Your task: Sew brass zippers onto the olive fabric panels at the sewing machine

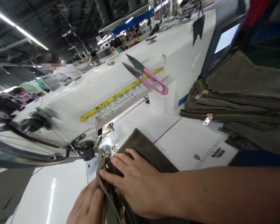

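I can't read the far yellow strip (102,107); near, the right hand (140,183) lies spread on cloth (142,144), the left hand's (89,200) grip unclear.

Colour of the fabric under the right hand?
Fabric: dark olive-grey; best seen in the head view.

Ceiling (48,18) was dark, crossed by beams | Tube lights (4,17) burned white in a slanting row, upper left | Blue panel (144,16) hung overhead, rear centre | Cluttered workstations (136,37) filled the far hall; detail was blurred | Red surface (256,12) showed at upper right, unfocused.
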Demonstrator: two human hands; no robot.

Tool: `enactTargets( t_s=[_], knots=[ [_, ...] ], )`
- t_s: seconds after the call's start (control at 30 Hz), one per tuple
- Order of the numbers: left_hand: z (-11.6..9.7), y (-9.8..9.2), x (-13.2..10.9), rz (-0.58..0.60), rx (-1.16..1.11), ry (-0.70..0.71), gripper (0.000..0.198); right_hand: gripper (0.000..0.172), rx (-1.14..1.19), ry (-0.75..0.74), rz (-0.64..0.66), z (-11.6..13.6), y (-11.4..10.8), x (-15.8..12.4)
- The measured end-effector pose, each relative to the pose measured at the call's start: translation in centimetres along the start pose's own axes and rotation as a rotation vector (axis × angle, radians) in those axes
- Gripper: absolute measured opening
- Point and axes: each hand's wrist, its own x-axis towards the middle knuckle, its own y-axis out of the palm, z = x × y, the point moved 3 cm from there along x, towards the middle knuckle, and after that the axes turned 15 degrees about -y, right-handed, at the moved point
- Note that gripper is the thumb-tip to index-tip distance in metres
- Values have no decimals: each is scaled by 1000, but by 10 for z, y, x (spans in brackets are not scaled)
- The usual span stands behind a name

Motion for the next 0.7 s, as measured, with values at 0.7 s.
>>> enactTargets(
  t_s=[0.7],
  knots=[
    [-23, 7, 1, -23, -110, -305, 25, 51, -289, -164, 193, 7, 26, -6]
  ],
)
